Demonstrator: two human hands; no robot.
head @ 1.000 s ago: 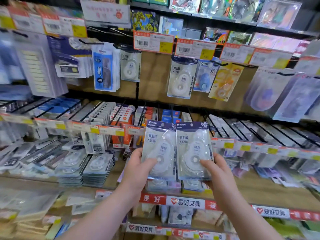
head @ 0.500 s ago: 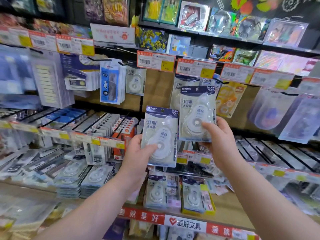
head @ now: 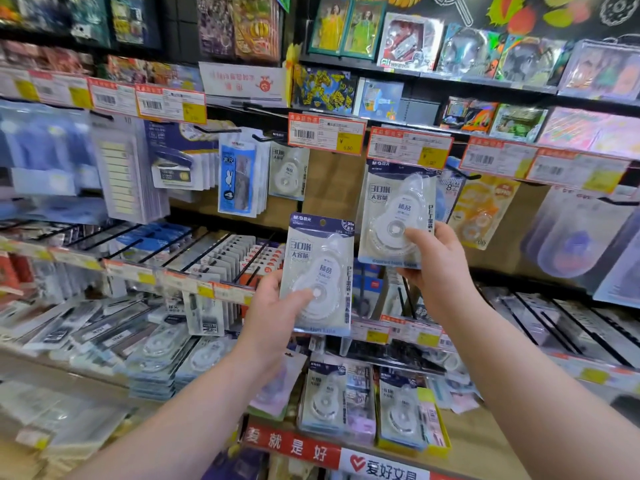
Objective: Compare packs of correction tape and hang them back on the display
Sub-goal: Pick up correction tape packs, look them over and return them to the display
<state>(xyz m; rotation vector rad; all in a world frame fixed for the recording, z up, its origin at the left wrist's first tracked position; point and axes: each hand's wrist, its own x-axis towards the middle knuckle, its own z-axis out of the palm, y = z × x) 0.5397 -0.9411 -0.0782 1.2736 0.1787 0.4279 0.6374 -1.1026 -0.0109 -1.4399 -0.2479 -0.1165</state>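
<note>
- The left hand (head: 273, 317) pinches a correction tape pack (head: 320, 271) by its lower left side, thumb pressed on the front over the round hub and fingers behind. The pack stands upright at mid-shelf height.
- The right hand (head: 440, 258) grips a second, matching pack (head: 398, 213) at its lower right corner, thumb on the front. This one is higher and further in, its top edge just under a price tag (head: 408, 148). I cannot tell whether it is on a peg.
- The two packs are apart, the right one up and to the right.
- Below the hands, more tape packs (head: 329, 400) lie in trays above a red shelf strip (head: 294, 445).
- Behind, another white tape pack (head: 289, 171) hangs to the left, and an orange pack (head: 481, 209) hangs just right of the raised one.
- Boxed toys (head: 408, 41) fill the top shelf.
</note>
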